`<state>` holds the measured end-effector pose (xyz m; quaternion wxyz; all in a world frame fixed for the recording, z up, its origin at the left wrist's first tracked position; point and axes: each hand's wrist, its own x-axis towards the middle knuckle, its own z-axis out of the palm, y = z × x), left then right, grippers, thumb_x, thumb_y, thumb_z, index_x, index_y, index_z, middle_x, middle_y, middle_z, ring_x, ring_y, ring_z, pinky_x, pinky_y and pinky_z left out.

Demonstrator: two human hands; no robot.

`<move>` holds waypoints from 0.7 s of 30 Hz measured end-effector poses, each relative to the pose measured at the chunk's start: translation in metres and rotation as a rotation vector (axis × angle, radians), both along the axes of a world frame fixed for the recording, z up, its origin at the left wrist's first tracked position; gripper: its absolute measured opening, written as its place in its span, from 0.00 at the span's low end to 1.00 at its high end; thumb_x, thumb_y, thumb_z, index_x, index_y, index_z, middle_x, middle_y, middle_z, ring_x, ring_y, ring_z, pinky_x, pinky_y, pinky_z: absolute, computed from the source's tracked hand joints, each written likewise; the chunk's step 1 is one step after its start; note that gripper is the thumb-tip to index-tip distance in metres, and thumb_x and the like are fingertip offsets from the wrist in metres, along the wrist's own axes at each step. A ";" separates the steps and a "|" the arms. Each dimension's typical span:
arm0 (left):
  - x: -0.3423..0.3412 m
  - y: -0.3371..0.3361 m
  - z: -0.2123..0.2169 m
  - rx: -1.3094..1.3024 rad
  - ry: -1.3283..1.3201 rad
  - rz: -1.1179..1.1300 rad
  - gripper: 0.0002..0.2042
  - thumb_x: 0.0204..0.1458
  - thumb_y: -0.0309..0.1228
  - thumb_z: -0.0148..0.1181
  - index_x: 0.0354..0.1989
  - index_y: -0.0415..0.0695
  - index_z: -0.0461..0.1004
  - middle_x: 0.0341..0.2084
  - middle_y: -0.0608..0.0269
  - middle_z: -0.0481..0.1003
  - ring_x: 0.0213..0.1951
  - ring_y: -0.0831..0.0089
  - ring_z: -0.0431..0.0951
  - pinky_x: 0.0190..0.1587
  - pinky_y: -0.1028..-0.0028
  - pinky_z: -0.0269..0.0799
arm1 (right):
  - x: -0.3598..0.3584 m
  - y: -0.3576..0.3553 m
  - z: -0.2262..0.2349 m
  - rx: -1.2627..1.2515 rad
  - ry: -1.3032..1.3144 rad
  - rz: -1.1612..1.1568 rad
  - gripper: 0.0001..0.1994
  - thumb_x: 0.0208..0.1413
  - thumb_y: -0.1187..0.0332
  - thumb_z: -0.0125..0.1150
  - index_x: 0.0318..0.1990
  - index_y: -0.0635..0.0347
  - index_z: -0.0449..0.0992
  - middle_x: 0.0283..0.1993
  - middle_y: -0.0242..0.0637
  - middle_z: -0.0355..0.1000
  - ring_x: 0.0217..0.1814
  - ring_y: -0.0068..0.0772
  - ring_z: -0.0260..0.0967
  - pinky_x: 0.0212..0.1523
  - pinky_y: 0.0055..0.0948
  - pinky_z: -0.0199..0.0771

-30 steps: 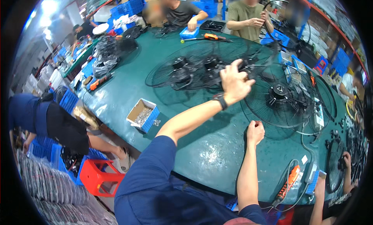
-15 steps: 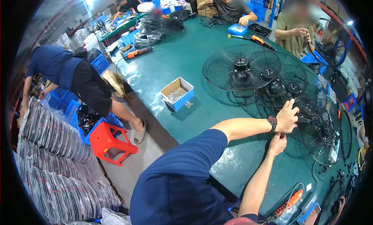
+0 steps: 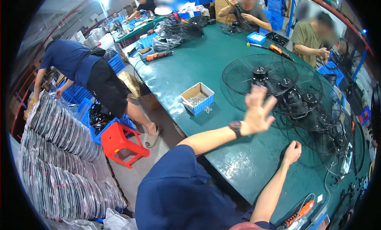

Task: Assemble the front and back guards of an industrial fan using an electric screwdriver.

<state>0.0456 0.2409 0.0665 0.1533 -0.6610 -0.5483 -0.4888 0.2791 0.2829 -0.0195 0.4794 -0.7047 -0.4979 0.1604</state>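
My left hand (image 3: 258, 114), with a dark watch on its wrist, is raised over the green table with its fingers spread and nothing in it. Behind its fingertips stands a black fan motor (image 3: 260, 73) on a round wire fan guard (image 3: 234, 77). My right hand (image 3: 293, 152) is closed, its fingers curled together near the edge of the overlapping guards. Whatever it may hold is hidden. More black motors (image 3: 294, 103) sit on the guards along the right. To the left of my left hand is an open box of small metal screws (image 3: 197, 98), with a few loose screws (image 3: 208, 109) beside it.
Orange power screwdrivers lie on the table (image 3: 230, 134): one at the far left (image 3: 159, 55), one at the far right (image 3: 280, 51), one near me (image 3: 300, 212). A red stool (image 3: 121, 142) and stacked wrapped guards (image 3: 63, 162) stand left, near a bending person (image 3: 75, 67). Two co-workers (image 3: 311, 39) sit opposite.
My left hand has left the guards, moved left and spread its fingers. My right hand is now apart from it, slightly lower. The whole view has shifted a little.
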 end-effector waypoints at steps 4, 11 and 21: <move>-0.060 -0.006 -0.007 -0.439 -0.237 0.348 0.52 0.34 0.44 0.72 0.69 0.53 0.44 0.66 0.36 0.28 0.67 0.36 0.23 0.60 0.33 0.35 | -0.002 0.001 -0.003 0.036 0.064 0.003 0.17 0.52 0.58 0.55 0.43 0.59 0.75 0.37 0.40 0.76 0.40 0.39 0.74 0.43 0.35 0.70; -0.087 0.022 -0.034 -0.556 -0.491 0.130 0.49 0.31 0.45 0.75 0.65 0.50 0.54 0.67 0.37 0.27 0.67 0.37 0.33 0.60 0.33 0.42 | -0.004 0.000 -0.003 0.061 0.023 -0.025 0.15 0.51 0.60 0.56 0.43 0.59 0.75 0.36 0.42 0.77 0.39 0.40 0.75 0.42 0.35 0.71; -0.094 0.071 -0.059 -0.345 -0.376 0.158 0.35 0.30 0.42 0.77 0.45 0.38 0.66 0.61 0.26 0.38 0.63 0.35 0.47 0.63 0.55 0.52 | -0.003 0.005 0.004 -0.002 -0.003 -0.081 0.14 0.49 0.60 0.57 0.40 0.57 0.77 0.31 0.40 0.77 0.35 0.41 0.76 0.41 0.37 0.73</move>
